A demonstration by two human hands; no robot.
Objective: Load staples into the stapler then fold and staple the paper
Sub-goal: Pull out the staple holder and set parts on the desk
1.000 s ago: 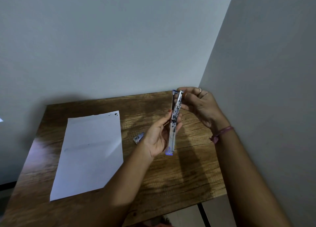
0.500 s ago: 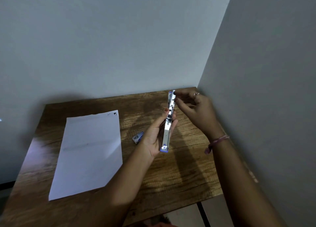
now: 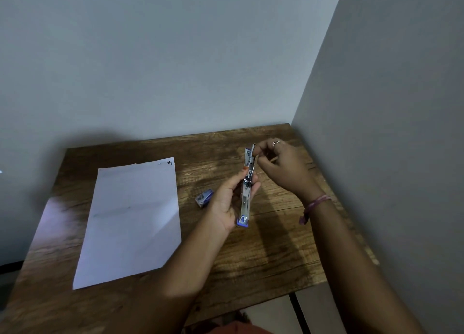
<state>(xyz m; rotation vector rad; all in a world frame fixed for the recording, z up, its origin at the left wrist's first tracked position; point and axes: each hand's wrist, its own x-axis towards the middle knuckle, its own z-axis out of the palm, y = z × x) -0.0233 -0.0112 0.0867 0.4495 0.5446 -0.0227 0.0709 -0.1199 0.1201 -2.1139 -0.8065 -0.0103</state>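
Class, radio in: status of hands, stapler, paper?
Left hand holds stapler upright; right hand pinches its top. Paper flat, unfolded. Nothing blocking.

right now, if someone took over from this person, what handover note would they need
Left hand: holds the stapler upright above the table.
Right hand: fingers pinched at the stapler's top end; whether they hold staples cannot be told.
Small staple box: on the table, left of the hands.
Paper: flat and unfolded, further left.
Done: stapler picked up, loading under way.
Left: finish loading, close the stapler, fold the paper, staple it.
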